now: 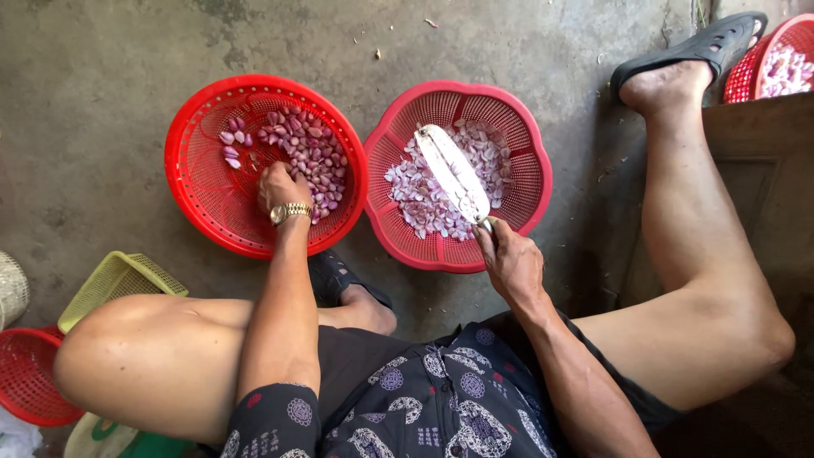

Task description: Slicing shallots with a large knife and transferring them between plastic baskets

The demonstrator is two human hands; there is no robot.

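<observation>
At the far left edge I see a small red basket (30, 386) low beside my knee, and a yellow-green basket (114, 284) tipped on the concrete floor (85, 102) just above my left thigh.

Next comes the left red basket (199, 199), holding purple shallots (301, 148) heaped toward its right half. My left hand (280, 187), with a gold watch (291, 210) on the wrist, reaches into that heap, fingers down among the shallots; I cannot tell whether they have closed on one. My left foot in a black sandal (335, 280) sits just below this basket's rim.

Touching it on the right is the second red basket (526, 182), with a pile of paler, peeled shallots (424, 199) inside. My right hand (509, 259) is just at its lower rim, clamped around the handle of a knife (454, 170), whose broad blade lies slanted up and left over the peeled pile.

My two hands are well apart, one at each basket.

Further right my right leg stretches up the frame, the foot in another black sandal (704, 47). At the top right corner a third red basket (784, 59) with pale shallots shows in part, above a dark wooden surface (763, 187).
</observation>
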